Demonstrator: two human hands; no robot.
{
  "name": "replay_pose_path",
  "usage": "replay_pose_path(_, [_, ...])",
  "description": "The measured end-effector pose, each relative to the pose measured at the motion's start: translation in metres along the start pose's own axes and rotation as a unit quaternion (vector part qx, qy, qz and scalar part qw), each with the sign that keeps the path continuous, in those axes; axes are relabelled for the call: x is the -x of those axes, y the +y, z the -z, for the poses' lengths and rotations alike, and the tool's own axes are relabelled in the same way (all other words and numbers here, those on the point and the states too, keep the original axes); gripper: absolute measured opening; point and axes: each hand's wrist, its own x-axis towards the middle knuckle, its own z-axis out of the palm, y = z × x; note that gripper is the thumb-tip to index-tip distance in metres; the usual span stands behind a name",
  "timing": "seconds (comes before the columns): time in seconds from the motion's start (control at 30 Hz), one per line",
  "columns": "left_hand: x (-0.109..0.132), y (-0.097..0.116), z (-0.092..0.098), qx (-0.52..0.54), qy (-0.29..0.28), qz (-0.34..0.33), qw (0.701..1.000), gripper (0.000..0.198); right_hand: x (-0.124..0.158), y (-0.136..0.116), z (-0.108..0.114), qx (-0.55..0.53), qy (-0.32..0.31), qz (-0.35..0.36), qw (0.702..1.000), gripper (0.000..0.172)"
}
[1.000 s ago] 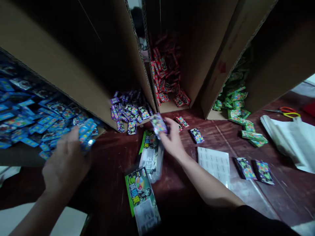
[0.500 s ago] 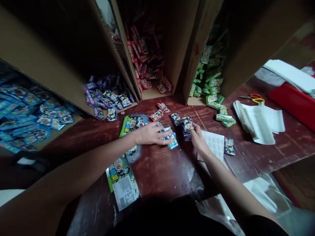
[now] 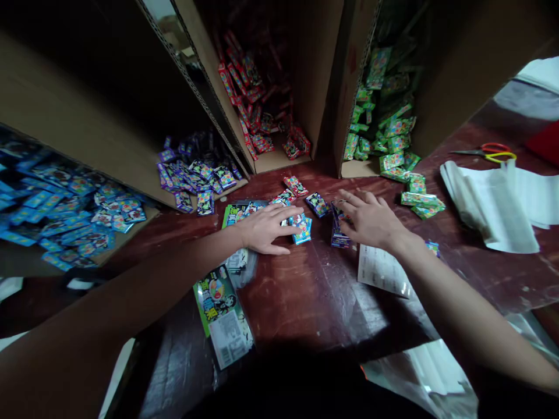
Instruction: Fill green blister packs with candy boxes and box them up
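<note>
My left hand is low over the table with its fingers stretched out. Its fingertips reach the small blue candy packets; I cannot tell whether they touch. My right hand spreads its fingers above a stack of purple packets and partly hides it. A loose purple packet lies just beyond the stack. Two red packets are close behind the blue ones. Under and beside my left wrist are printed green-and-black bags. A printed sheet of labels lies below my right wrist.
Cardboard boxes on their sides hold blue packets, purple packets, red packets and green packets. Several green ones spill onto the table. On the right are scissors and white backing paper. Clear plastic is at the front edge.
My right hand has loosened from the side of the purple stack and now spreads over it. My left hand has drawn back slightly from the blue packets. The camera view has shifted.
</note>
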Motion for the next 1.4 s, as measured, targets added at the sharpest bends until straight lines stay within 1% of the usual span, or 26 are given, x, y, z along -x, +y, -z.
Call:
replay_pose_path(0.07, [-0.005, 0.006, -0.004, -0.014, 0.015, 0.033, 0.999, 0.065, -0.008, 0.011, 0.001, 0.001, -0.029, 0.054, 0.998, 0.053])
replay_pose_path(0.13, [-0.011, 0.009, -0.009, -0.031, 0.029, 0.061, 0.997, 0.061, -0.014, 0.018, -0.001, 0.008, -0.051, 0.083, 0.995, 0.058])
replay_pose_path(0.23, [-0.021, 0.012, -0.012, -0.051, 0.051, 0.089, 0.993, 0.043, -0.019, 0.023, -0.003, 0.023, -0.072, 0.101, 0.992, 0.067])
replay_pose_path(0.3, [-0.025, 0.019, -0.008, -0.043, 0.079, 0.11, 0.99, 0.039, -0.017, 0.022, 0.003, 0.019, -0.069, 0.097, 0.993, 0.066])
replay_pose_path(0.37, [-0.026, 0.034, -0.002, -0.006, 0.116, 0.117, 0.986, 0.045, -0.007, 0.017, 0.013, -0.007, -0.043, 0.093, 0.995, 0.067])
replay_pose_path(0.43, [-0.02, 0.058, 0.002, 0.056, 0.143, 0.094, 0.984, 0.053, 0.013, 0.007, 0.023, -0.06, -0.015, 0.108, 0.992, 0.071])
replay_pose_path(0.5, [-0.008, 0.084, -0.001, 0.127, 0.138, 0.071, 0.98, 0.059, 0.04, -0.007, 0.024, -0.115, -0.017, 0.132, 0.984, 0.074])
replay_pose_path(0.57, [0.006, 0.108, -0.013, 0.187, 0.105, 0.088, 0.973, 0.062, 0.066, -0.023, 0.01, -0.142, -0.049, 0.144, 0.978, 0.075])
replay_pose_path(0.63, [0.02, 0.125, -0.03, 0.224, 0.069, 0.127, 0.964, 0.063, 0.088, -0.037, -0.016, -0.137, -0.081, 0.138, 0.977, 0.078])
replay_pose_path(0.67, [0.026, 0.131, -0.039, 0.233, 0.056, 0.145, 0.96, 0.063, 0.096, -0.043, -0.031, -0.135, -0.089, 0.134, 0.978, 0.082])
replay_pose_path(0.73, [0.034, 0.138, -0.052, 0.236, 0.045, 0.168, 0.956, 0.063, 0.106, -0.05, -0.058, -0.14, -0.084, 0.123, 0.979, 0.094])
replay_pose_path(0.8, [0.039, 0.141, -0.06, 0.229, 0.045, 0.181, 0.955, 0.065, 0.112, -0.051, -0.075, -0.153, -0.067, 0.118, 0.979, 0.108])
replay_pose_path(0.87, [0.042, 0.144, -0.062, 0.224, 0.043, 0.188, 0.955, 0.066, 0.116, -0.048, -0.079, -0.158, -0.058, 0.12, 0.978, 0.118])
replay_pose_path(0.93, [0.042, 0.147, -0.064, 0.219, 0.043, 0.196, 0.955, 0.067, 0.119, -0.046, -0.075, -0.151, -0.063, 0.128, 0.978, 0.118])
replay_pose_path(1.0, [0.039, 0.15, -0.066, 0.203, 0.049, 0.206, 0.956, 0.069, 0.12, -0.048, -0.067, -0.144, -0.067, 0.145, 0.977, 0.106])
replay_pose_path(1.07, [0.036, 0.154, -0.068, 0.176, 0.053, 0.218, 0.959, 0.072, 0.121, -0.052, -0.061, -0.173, -0.057, 0.167, 0.969, 0.09])
replay_pose_path(1.13, [0.035, 0.156, -0.064, 0.152, 0.045, 0.225, 0.961, 0.081, 0.123, -0.056, -0.058, -0.251, -0.036, 0.184, 0.95, 0.077])
replay_pose_path(1.17, [0.037, 0.157, -0.059, 0.143, 0.036, 0.223, 0.964, 0.089, 0.125, -0.058, -0.058, -0.293, -0.028, 0.186, 0.938, 0.072])
replay_pose_path(1.23, [0.048, 0.156, -0.04, 0.121, 0.013, 0.209, 0.97, 0.104, 0.129, -0.058, -0.059, -0.35, -0.025, 0.182, 0.919, 0.062])
replay_pose_path(1.3, [0.07, 0.154, -0.014, 0.094, -0.021, 0.183, 0.978, 0.111, 0.133, -0.056, -0.06, -0.366, -0.034, 0.179, 0.913, 0.055])
replay_pose_path(1.37, [0.099, 0.151, 0.008, 0.073, -0.072, 0.156, 0.982, 0.107, 0.135, -0.053, -0.061, -0.375, -0.037, 0.18, 0.909, 0.05])
replay_pose_path(1.4, [0.115, 0.15, 0.015, 0.066, -0.096, 0.148, 0.982, 0.104, 0.135, -0.052, -0.062, -0.38, -0.032, 0.178, 0.907, 0.048])
